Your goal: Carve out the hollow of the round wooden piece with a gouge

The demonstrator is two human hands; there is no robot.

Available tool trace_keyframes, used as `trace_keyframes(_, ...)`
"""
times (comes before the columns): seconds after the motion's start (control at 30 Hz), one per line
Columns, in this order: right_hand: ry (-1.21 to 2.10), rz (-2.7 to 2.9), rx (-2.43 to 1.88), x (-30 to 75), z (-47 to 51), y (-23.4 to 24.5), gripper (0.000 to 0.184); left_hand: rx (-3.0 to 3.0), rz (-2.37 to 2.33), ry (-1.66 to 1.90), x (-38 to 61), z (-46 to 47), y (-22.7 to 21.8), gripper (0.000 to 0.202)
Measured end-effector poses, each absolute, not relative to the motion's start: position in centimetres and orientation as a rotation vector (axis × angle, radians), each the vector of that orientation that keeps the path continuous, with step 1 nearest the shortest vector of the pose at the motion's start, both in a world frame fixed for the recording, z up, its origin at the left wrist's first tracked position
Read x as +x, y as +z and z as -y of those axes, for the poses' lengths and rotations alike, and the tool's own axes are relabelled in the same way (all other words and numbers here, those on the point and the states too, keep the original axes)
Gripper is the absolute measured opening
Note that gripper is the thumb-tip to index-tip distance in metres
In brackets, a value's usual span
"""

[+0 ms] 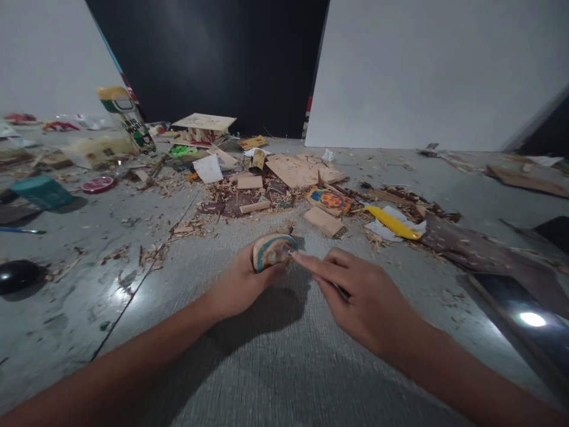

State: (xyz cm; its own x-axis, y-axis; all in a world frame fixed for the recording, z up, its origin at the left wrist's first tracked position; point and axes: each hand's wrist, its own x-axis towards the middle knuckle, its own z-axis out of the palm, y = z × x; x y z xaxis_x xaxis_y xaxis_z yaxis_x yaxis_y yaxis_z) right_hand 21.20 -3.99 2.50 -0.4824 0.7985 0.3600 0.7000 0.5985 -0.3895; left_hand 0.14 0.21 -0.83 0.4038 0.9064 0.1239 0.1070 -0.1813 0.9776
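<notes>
Near the middle of the head view, my left hand [242, 281] is closed around a small rounded wooden piece [271, 250] painted teal, cream and brown. Its painted face is turned up towards me. My right hand [362, 290] grips a slim tool [290, 251] with its index finger stretched along it. The tool's bright tip is at the right side of the painted face. Fingers hide most of the tool, so its exact kind does not show. Beyond both hands lie wood shavings, a small plain wooden block [324, 221] and a colourfully painted block [329, 200].
To the right are a yellow cutter [392, 222] on white paper and a dark phone-like slab [520, 308] reflecting light. On the left lie a black round object [18, 277], a paintbrush [20, 230], a teal block [42, 191] and a red lid [98, 185]. Wood scraps [302, 170] spread behind.
</notes>
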Motion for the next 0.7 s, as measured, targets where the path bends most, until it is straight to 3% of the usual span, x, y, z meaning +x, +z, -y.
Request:
trace_keyframes(0.5, 0.381, 2.272, -1.226, 21.5, 4.2, 2.5, 0.043, 1.669, -0.911, 0.951, 0.3, 0.1, -0.5, 0.038)
trace_keyframes(0.7, 0.234, 2.325, -1.177, 21.8, 4.1, 2.1, 0.049, 1.564, -0.886, 0.9, 0.2, -0.1, -0.4, 0.04)
